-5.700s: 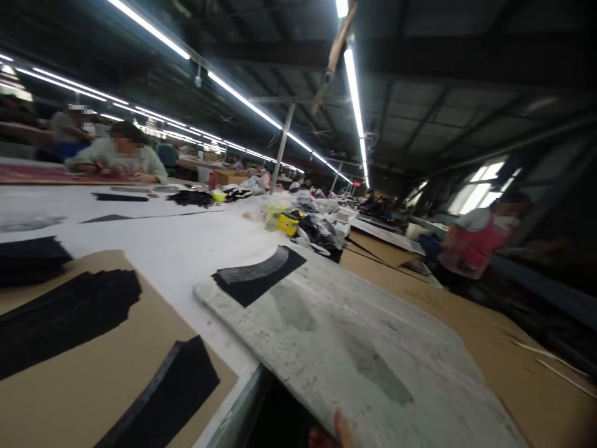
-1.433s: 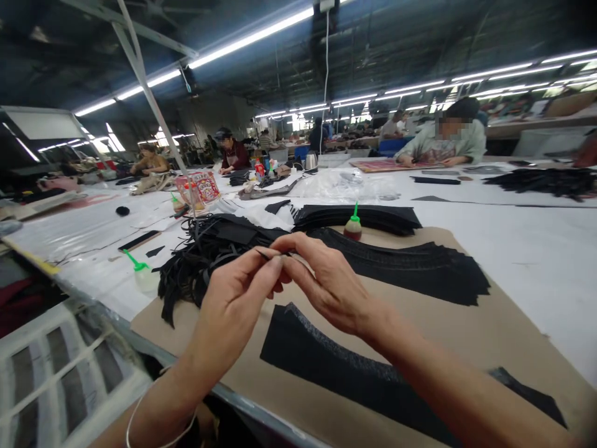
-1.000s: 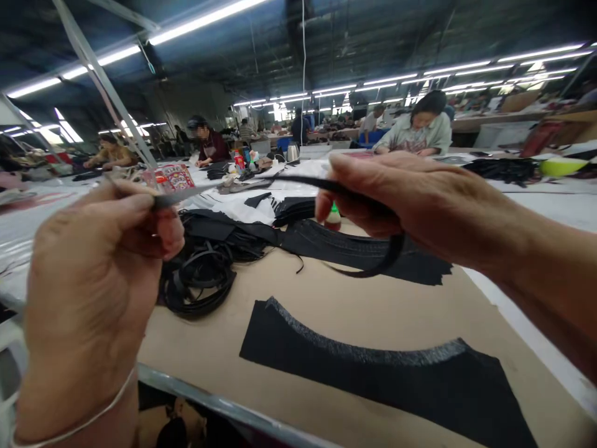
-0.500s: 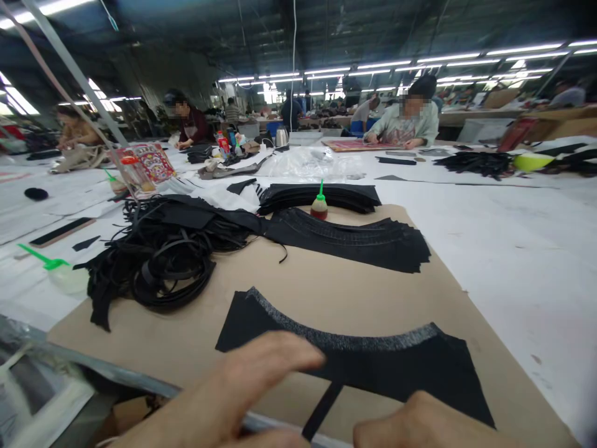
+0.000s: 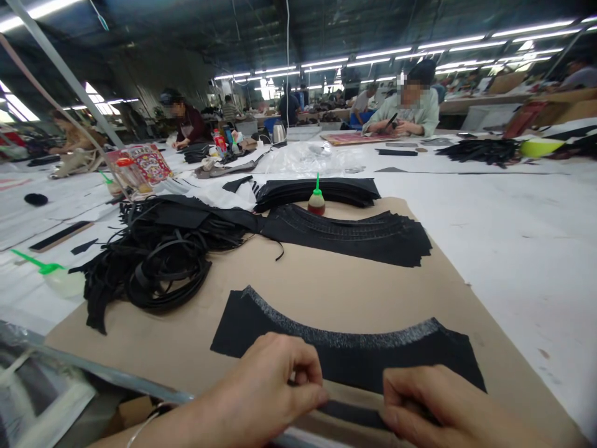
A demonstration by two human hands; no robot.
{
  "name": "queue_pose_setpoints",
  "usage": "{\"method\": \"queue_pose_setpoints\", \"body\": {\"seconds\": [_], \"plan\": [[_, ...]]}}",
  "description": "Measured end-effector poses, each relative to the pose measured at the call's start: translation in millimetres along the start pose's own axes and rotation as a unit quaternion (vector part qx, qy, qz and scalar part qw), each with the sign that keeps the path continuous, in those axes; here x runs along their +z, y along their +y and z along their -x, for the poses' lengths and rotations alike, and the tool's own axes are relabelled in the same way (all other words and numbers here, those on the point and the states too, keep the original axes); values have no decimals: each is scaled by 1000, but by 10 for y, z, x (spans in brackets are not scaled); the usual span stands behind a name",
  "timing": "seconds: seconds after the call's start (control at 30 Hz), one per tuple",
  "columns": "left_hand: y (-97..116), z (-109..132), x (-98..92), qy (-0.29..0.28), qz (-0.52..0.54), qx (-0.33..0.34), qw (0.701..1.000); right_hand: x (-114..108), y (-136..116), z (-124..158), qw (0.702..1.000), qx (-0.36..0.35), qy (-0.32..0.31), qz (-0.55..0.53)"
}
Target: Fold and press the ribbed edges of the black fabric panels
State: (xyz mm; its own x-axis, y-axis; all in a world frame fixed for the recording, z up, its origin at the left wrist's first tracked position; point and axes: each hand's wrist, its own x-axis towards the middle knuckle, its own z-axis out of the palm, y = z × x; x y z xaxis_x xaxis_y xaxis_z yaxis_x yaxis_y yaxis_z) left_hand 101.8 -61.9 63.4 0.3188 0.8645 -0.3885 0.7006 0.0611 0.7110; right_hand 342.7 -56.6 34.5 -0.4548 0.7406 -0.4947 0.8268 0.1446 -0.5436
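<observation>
A narrow black strip (image 5: 353, 413) stretches between my two hands, close to the table's front edge. My left hand (image 5: 284, 379), fingers curled and thumb pressed in, pinches the strip's left end. At the other end my right hand (image 5: 429, 401) is closed around it; the fingertips are partly hidden. Just beyond them lies a flat black curved piece (image 5: 359, 362), its concave upper edge banded in speckled grey. My left knuckles overlap its lower edge in the view, and my right hand covers part of its lower right side.
Left of the curved piece, black strips (image 5: 172, 274) lie in a tangled heap. Behind are a stack of black curved pieces (image 5: 354, 239) and a green-tipped glue bottle (image 5: 316, 200). A co-worker (image 5: 405, 109) sits across the white table (image 5: 513, 230).
My left hand has closed from outstretched fingers to a pinch. The strip, earlier slanting down from the curved piece, now runs crosswise between both hands. The co-worker opposite now holds a dark object up.
</observation>
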Motion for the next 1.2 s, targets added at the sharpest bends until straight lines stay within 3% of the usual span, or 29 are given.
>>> {"method": "queue_pose_setpoints", "body": {"seconds": [0.13, 0.37, 1.2], "plan": [[-107, -343, 13, 37, -28, 11, 999, -205, -213, -262, 994, 59, 59, 78], [-303, -685, 76, 52, -62, 19, 997, -172, -135, -577, 984, 71, 84, 140], [-388, -797, 234, 91, -81, 19, 992, -105, -29, -706, 985, 102, 66, 125]]}}
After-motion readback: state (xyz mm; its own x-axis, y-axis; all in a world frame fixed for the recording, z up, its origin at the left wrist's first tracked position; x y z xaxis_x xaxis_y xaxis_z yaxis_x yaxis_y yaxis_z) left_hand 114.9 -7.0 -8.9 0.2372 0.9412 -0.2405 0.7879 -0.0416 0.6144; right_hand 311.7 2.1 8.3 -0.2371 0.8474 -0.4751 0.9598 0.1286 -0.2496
